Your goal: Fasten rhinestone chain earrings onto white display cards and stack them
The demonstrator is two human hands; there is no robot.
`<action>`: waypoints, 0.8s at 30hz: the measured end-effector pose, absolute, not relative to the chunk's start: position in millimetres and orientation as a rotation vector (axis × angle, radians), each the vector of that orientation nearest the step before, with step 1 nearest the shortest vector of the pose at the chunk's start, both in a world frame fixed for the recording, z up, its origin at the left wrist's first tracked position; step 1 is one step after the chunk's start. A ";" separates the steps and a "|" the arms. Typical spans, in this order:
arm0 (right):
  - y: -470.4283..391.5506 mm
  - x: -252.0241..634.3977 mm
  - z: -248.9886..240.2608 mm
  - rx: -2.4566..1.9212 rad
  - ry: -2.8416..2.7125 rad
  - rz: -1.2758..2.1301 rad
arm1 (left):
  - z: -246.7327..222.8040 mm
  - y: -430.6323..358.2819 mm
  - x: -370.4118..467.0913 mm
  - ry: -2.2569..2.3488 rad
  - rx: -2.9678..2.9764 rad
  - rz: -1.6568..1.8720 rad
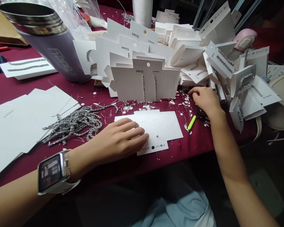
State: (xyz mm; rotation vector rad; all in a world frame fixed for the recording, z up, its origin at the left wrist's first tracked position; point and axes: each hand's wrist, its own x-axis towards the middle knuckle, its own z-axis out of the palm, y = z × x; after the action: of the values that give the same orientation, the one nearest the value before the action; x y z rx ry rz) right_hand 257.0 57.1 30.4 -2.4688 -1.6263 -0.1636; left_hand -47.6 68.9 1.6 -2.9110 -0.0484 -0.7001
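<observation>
My left hand, with a smartwatch on the wrist, lies flat with fingers stretched over a white earring card. This card lies on the table with small holes, a tiny dark bead on it and print along its near edge. At the foot of the stacked cards, my right hand is closed with fingertips together on the tabletop; what they hold, if anything, is hidden. Just below it lies a yellow-green handled tool. A tangle of silver rhinestone chains sits left of the card.
An upright card with two chain earrings leans before more cards. Finished folded cards pile up at the right. A purple tumbler stands at the back left, and blank white cards lie at the left. Scraps litter the red cloth.
</observation>
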 end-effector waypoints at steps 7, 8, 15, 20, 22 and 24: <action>58.6 258.2 28.2 -2.449 -1.647 -0.153 | 2.0 69.2 -47.7 -0.050 -2.905 -0.699; 59.2 258.8 27.3 -2.442 -1.659 -0.149 | 1.9 69.2 -47.6 -0.050 -2.905 -0.703; 64.5 261.4 19.5 -2.457 -1.753 -0.166 | 1.6 68.7 -47.4 -0.038 -2.909 -0.724; 65.4 260.9 17.5 -2.451 -1.763 -0.168 | 6.9 67.7 -46.7 -0.037 -2.888 -0.689; 65.6 261.3 16.8 -2.449 -1.774 -0.164 | 9.5 66.9 -46.2 -0.040 -2.878 -0.665; 66.0 262.1 16.6 -2.450 -1.771 -0.167 | 10.9 66.3 -46.0 -0.040 -2.872 -0.653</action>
State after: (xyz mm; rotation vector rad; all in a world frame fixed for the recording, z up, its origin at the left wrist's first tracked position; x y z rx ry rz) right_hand 262.1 66.0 16.6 -2.4496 -1.7714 -0.1666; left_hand -46.0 66.3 10.9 -2.8720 -0.0404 -0.6535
